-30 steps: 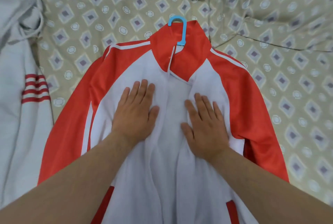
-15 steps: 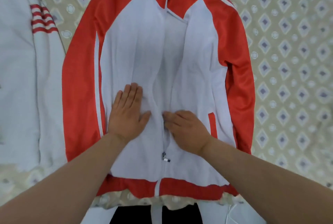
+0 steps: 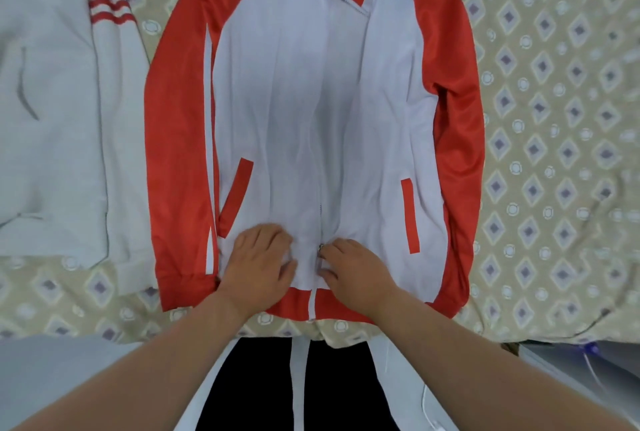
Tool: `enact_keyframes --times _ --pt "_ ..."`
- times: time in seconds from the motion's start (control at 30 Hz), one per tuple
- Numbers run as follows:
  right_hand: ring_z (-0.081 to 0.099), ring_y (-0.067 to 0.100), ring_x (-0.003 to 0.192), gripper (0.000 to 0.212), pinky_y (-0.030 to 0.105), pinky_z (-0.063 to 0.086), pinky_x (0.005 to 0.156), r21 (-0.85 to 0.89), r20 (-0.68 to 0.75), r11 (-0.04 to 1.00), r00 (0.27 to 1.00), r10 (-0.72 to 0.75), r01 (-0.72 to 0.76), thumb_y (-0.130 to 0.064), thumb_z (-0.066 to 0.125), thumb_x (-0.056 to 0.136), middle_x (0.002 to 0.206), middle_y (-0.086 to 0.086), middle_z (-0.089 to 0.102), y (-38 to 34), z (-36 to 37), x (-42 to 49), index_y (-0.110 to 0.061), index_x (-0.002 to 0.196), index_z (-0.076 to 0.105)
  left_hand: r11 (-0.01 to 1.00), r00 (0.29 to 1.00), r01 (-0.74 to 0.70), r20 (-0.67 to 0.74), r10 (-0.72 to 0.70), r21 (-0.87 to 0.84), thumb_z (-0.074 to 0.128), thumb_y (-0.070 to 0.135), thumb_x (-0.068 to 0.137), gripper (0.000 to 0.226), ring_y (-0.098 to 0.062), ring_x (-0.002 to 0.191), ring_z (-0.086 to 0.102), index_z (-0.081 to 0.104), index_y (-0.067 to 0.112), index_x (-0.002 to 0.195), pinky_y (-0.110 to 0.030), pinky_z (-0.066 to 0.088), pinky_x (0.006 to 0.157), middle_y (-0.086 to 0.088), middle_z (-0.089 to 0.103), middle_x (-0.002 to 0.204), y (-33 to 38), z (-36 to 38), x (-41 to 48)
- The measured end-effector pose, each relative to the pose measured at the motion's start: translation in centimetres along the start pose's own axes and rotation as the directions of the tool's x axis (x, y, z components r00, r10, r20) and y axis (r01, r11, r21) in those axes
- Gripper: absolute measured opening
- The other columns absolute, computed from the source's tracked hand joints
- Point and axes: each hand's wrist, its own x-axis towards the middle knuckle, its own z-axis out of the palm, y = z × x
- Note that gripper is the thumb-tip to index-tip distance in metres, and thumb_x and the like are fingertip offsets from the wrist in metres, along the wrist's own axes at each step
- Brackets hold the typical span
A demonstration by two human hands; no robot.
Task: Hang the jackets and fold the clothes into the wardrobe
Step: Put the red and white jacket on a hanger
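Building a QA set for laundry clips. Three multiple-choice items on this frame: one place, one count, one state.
1. Where is the jacket's zipper pull? A by the collar; B near the hem; C on a sleeve.
2. How many red pocket trims show on its front? A two; B one; C four.
3. How does the jacket lie? A folded in half; B in a heap; C spread flat, front up.
Key: 1 B, the pull sits between the left hand and right hand, just above the red hem; 2 A, one trim each side of the zipper; 3 C, front and both sleeves lie spread on the bedspread.
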Motion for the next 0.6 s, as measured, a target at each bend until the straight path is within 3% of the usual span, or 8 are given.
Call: enact_keyframes --times 0.07,0.1,0.2,0.27,0.33,0.43,0.53,0.6 --pt "0.063 0.030 0.094 0.020 0.039 0.052 0.084 0.023 0.017 0.999 0.999 0.030 -0.031 -0.020 0.065 0.089 0.102 0.008 0.068 -0.1 -0.2 0.4 -0.010 0.107 0.068 0.998 0.997 0.056 0.057 -0.055 -0.018 0.060 0.053 0.078 0.049 -0.033 0.100 0.059 0.063 0.010 0.099 -0.043 0.041 0.092 -0.009 0.060 0.105 0.6 0.2 -0.6" --pt "0.063 0.029 0.094 0.017 0.037 0.051 0.084 0.041 0.012 0.998 0.999 0.050 -0.050 -0.018 0.064 0.091 0.102 0.008 0.067 -0.1 -0.3 0.5 -0.010 0.106 0.068 0.996 0.992 0.092 0.091 -0.091 -0.008 0.061 0.063 0.073 0.059 -0.034 0.105 0.057 0.063 0.011 0.102 -0.043 0.039 0.095 -0.010 0.059 0.110 0.9 0.4 -0.8" --pt "0.066 0.025 0.081 0.014 0.030 0.055 0.072 0.058 -0.081 0.995 0.993 0.084 -0.079 -0.004 0.073 0.082 0.093 0.006 0.067 0.3 -0.6 0.8 -0.011 0.094 0.070 0.979 0.964 0.172 0.185 -0.191 0.110 0.055 0.076 0.065 0.097 -0.035 0.138 0.034 0.048 0.009 0.134 -0.046 0.022 0.111 -0.020 0.040 0.148 1.2 0.8 -0.6" --pt "0.066 0.025 0.075 0.020 0.034 0.059 0.064 0.039 -0.093 0.998 0.994 0.061 -0.058 0.002 0.074 0.074 0.087 0.006 0.067 0.6 -0.5 1.0 -0.010 0.088 0.071 0.967 0.947 0.184 0.231 -0.223 0.177 0.047 0.080 0.067 0.113 -0.033 0.148 0.019 0.029 0.003 0.148 -0.051 0.013 0.118 -0.022 0.024 0.158 1.2 0.8 -0.3" --pt "0.065 0.024 0.078 0.010 0.036 0.059 0.066 0.014 -0.083 0.999 0.996 0.033 -0.032 -0.010 0.073 0.079 0.088 0.005 0.067 0.5 -0.7 1.1 -0.011 0.088 0.071 0.963 0.935 0.188 0.266 -0.235 0.192 0.042 0.082 0.067 0.118 -0.031 0.149 0.015 0.022 0.002 0.151 -0.052 0.010 0.119 -0.020 0.019 0.160 1.0 0.9 -0.1" --pt "0.064 0.022 0.082 0.020 0.032 0.056 0.066 -0.009 -0.065 0.999 0.997 0.043 -0.043 -0.031 0.075 0.081 0.090 0.003 0.066 0.6 -0.7 1.4 -0.013 0.089 0.070 0.962 0.927 0.182 0.292 -0.236 0.202 0.040 0.086 0.066 0.122 -0.027 0.150 0.010 0.014 0.003 0.153 -0.049 0.006 0.119 -0.017 0.013 0.161 0.7 1.2 0.1" --pt "0.065 0.024 0.073 0.015 0.031 0.055 0.055 -0.051 -0.076 0.999 0.997 0.005 -0.009 -0.020 0.080 0.077 0.081 0.004 0.065 0.4 -0.3 2.0 -0.012 0.080 0.069 0.953 0.921 0.195 0.291 -0.259 0.230 0.038 0.087 0.066 0.125 -0.027 0.150 0.005 0.004 0.004 0.153 -0.047 0.001 0.120 -0.016 0.007 0.160 0.6 1.7 0.3" --pt "0.065 0.024 0.067 0.018 0.030 0.053 0.048 -0.106 -0.064 0.994 0.997 -0.030 0.023 -0.013 0.085 0.069 0.075 0.004 0.064 0.6 -0.2 2.4 -0.012 0.075 0.068 0.951 0.923 0.188 0.288 -0.256 0.244 0.035 0.088 0.067 0.125 -0.026 0.150 -0.009 -0.010 0.008 0.153 -0.045 -0.010 0.120 -0.015 -0.006 0.160 0.7 1.7 0.4"
